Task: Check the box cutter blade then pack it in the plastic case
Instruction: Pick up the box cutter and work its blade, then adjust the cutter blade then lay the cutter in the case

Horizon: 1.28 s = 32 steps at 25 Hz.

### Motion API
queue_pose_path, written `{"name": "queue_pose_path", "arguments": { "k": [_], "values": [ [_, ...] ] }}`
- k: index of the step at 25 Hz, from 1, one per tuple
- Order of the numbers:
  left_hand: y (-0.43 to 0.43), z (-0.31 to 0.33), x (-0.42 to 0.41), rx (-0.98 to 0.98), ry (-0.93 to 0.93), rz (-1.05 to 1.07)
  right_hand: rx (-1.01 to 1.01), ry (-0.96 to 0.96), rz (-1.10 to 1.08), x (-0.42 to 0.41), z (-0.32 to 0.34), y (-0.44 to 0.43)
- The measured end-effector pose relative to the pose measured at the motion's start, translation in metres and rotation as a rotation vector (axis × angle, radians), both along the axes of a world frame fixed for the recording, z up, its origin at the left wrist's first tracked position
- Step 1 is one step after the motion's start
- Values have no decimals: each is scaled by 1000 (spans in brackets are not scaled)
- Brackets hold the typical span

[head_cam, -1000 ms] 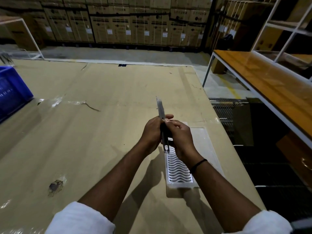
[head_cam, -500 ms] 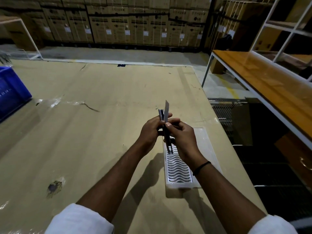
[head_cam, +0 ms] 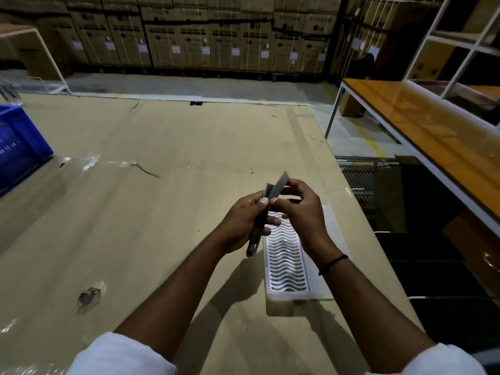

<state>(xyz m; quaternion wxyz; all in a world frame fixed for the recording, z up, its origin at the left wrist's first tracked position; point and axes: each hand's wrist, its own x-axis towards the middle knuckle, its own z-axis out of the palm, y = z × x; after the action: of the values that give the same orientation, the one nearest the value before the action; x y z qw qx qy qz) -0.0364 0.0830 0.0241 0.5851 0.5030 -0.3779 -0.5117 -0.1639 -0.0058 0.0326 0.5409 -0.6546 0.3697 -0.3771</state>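
My left hand [head_cam: 240,220] grips the dark box cutter body [head_cam: 255,238], which runs from my thumb down to below my palm. My right hand [head_cam: 300,209] pinches the thin grey blade [head_cam: 280,182] between fingertips, tilted up to the right and fanned away from the cutter's top end. Under both hands lies the open clear plastic case [head_cam: 286,272] with a white wavy-ribbed tray, its flat lid [head_cam: 328,226] folded out to the right. Part of the case is hidden by my right wrist.
The table [head_cam: 162,212] is covered in brown cardboard with taped seams and a torn spot [head_cam: 88,296]. A blue crate [head_cam: 19,144] stands at the left edge. The table's right edge drops off beside the case; an orange-topped bench [head_cam: 422,131] stands further right.
The blade stood straight up from the cutter; now it is angled out to the right in my right fingers. My left hand has slid down along the cutter body.
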Motion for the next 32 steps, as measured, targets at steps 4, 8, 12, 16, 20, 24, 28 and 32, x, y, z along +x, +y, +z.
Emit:
{"name": "queue_pose_path", "arguments": {
  "k": [4, 8, 12, 16, 20, 24, 28, 32],
  "values": [
    [5, -9, -2, -3, -20, -52, 55, -97, 22, -6, 7, -10],
    [13, -11, 0, -6, 80, -170, 47, -103, 18, -9, 8, -17],
    [15, -13, 2, -24, 71, -206, 68, -105, 25, -8, 15, -20],
    [15, -13, 1, -15, 66, -194, 83, -106, 22, -9, 17, -20],
    [17, -12, 3, -9, 206, -248, 93, -103, 5, -10, 20, -20],
    [22, -10, 8, -36, 380, -406, 125, -99, 3, -10, 19, -21],
    [31, -9, 7, -65, 378, -416, 149, -99, 19, -11, 18, -20],
    [32, -19, 6, -72, 428, -445, 155, -86, 28, -11, 12, -19]
  ]
}}
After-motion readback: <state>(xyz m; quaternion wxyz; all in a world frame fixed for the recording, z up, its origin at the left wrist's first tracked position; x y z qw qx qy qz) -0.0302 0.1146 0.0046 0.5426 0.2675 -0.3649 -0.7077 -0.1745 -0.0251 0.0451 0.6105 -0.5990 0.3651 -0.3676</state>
